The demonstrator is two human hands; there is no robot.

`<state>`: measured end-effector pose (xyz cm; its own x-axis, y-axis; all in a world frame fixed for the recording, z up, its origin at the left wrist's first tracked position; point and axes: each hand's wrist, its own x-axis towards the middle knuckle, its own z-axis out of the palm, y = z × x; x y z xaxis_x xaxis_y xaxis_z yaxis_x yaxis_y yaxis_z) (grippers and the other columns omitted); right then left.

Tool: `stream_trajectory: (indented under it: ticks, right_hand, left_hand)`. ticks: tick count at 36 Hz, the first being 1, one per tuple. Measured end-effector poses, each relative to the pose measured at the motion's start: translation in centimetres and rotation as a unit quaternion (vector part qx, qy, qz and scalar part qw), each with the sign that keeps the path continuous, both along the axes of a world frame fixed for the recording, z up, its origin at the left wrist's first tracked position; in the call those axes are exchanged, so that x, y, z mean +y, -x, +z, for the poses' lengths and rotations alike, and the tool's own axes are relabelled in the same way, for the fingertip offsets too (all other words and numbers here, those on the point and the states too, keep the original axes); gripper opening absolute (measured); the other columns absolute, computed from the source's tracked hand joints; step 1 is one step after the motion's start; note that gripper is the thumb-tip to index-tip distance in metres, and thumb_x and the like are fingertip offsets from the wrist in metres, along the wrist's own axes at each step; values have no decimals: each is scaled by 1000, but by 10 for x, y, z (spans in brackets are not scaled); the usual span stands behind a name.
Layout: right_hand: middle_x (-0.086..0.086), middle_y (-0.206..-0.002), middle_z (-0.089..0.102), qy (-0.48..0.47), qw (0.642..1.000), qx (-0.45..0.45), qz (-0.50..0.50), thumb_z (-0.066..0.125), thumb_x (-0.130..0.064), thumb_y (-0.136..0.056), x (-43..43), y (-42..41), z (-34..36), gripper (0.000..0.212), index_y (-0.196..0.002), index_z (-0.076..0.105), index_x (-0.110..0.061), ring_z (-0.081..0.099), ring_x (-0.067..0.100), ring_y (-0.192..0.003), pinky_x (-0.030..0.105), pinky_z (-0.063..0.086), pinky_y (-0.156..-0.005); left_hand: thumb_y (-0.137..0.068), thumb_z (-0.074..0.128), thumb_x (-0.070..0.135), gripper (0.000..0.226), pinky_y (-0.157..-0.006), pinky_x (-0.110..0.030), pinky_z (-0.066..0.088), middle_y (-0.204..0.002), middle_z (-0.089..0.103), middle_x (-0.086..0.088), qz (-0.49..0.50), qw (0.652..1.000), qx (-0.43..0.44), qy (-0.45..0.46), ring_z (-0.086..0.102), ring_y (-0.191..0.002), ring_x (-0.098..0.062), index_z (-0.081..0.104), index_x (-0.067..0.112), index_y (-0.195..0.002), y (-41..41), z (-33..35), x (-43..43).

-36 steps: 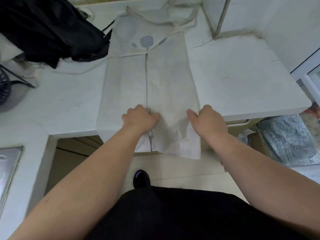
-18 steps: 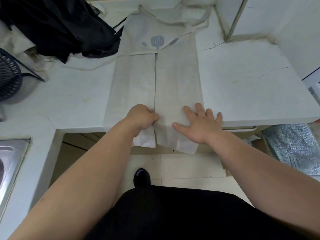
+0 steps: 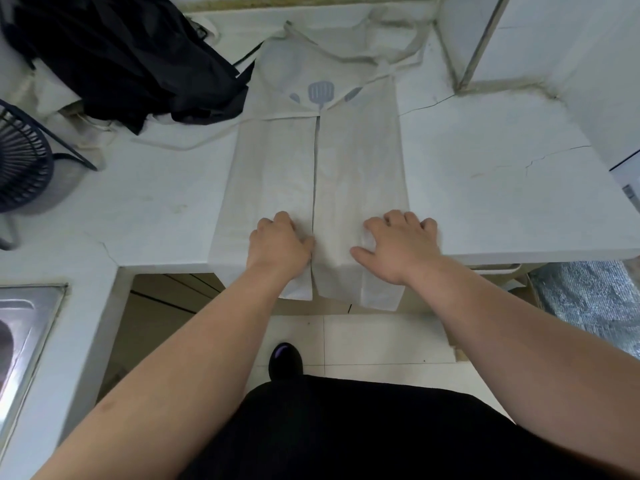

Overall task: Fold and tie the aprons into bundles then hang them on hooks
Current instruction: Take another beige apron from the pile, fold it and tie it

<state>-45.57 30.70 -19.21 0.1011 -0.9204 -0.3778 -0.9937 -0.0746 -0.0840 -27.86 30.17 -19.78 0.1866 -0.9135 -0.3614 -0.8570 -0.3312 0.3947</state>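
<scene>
A cream apron (image 3: 360, 161) lies lengthwise on the white bench (image 3: 502, 188). Its left and right sides are folded in so that their edges meet along a straight centre line. The bib, with a grey spatula print (image 3: 321, 93), is at the far end, and the neck strap (image 3: 412, 46) loops beyond it. The near hem hangs over the bench's near edge.

The left grip (image 3: 278, 245) rests on the left flap just beside the centre line. It is clenched, knuckles up, and pinches the flap's edge with the thumb. The right grip (image 3: 398, 247) is released and sits on the right flap near its outer edge. Its bent fingers press down at the tips, its thumb is spread toward the centre, and a small ridge of cloth rises by the forefinger.

A heap of black cloth (image 3: 121, 57) sits at the far left, touching the bib's left side. A steel sink (image 3: 24, 341) shows at the near left.
</scene>
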Motion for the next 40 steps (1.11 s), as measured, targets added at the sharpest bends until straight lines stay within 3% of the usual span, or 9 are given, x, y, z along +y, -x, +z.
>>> stream_trajectory:
  ticks: [7, 13, 17, 24, 30, 33, 36, 38, 40]
  right_hand:
    - [6, -134, 37, -15, 998, -54, -13, 44, -57, -89, -8, -7, 0, 59, -136, 39, -21, 40, 26, -123, 39, 27, -100]
    - [6, -135, 36, -30, 997, -62, -21, 47, -60, -87, -12, -5, 0, 61, -135, 38, -23, 39, 27, -123, 39, 28, -101]
    - [6, -136, 35, -33, 997, -62, -23, 46, -60, -87, -13, -5, 1, 62, -137, 36, -25, 37, 27, -125, 39, 27, -102]
    - [6, -139, 30, -68, 997, -38, -20, 43, -64, -86, -19, -8, 5, 66, -145, 24, -41, 32, 27, -130, 45, 27, -104]
    - [8, -136, 38, -58, 998, -19, -12, 40, -57, -91, -36, -16, 11, 54, -135, 46, -27, 39, 29, -124, 40, 33, -99]
    - [8, -119, 49, -49, 999, -2, 11, 41, -47, -93, -52, -23, 15, 38, -104, 60, -16, 49, 29, -108, 35, 38, -87]
    - [4, -89, 50, -66, 998, -10, 8, 48, -34, -91, -68, -27, 15, 30, -68, 45, -15, 54, 29, -89, 31, 39, -75]
    - [5, -108, 55, -73, 997, -24, 0, 50, -30, -90, -81, -29, 13, 20, -98, 62, -16, 57, 29, -104, 33, 47, -84]
    - [6, -128, 49, -81, 996, -39, -24, 51, -31, -91, -95, -31, 12, 42, -130, 51, -19, 53, 28, -116, 38, 45, -95]
  left_hand:
    - [-92, 49, 30, 33, -56, -30, 33, -69, 48, -5, -82, 994, -63, -34, 48, -72, -24, 43, 11, -66, 4, 2, -18]
    - [-94, 47, 21, 33, -50, -29, 29, -66, 45, -3, -100, 991, -69, -57, 47, -67, -22, 41, 13, -62, 6, 4, -27]
    - [-93, 46, 18, 24, -51, -29, 29, -72, 51, -9, -132, 988, -60, -50, 47, -73, -24, 50, 10, -71, 4, 7, -27]
    - [-94, 40, 33, 14, -78, -35, 28, -86, 48, 5, -169, 978, -121, 1, 40, -99, -23, 49, 24, -87, -2, 4, -22]
    - [-96, 49, 36, 24, -100, -33, 37, -126, 46, -5, -172, 985, 8, -2, 43, -120, -25, 58, 21, -113, -22, 5, -27]
    - [-97, 50, 27, 34, -101, -24, 33, -142, 39, -7, -201, 979, 22, -4, 46, -125, -22, 55, 13, -128, -33, 12, -39]
    - [-97, 48, 21, 33, -98, -24, 32, -140, 46, -10, -231, 972, -17, -28, 45, -126, -25, 59, 3, -123, -43, 13, -56]
    - [-96, 47, 23, 29, -97, -32, 39, -125, 57, -2, -243, 968, -51, -24, 48, -119, -27, 66, 13, -116, -48, 13, -72]
    - [-95, 49, 27, 28, -95, -32, 38, -119, 59, 8, -255, 964, -76, -17, 43, -119, -24, 65, 29, -118, -52, 12, -92]
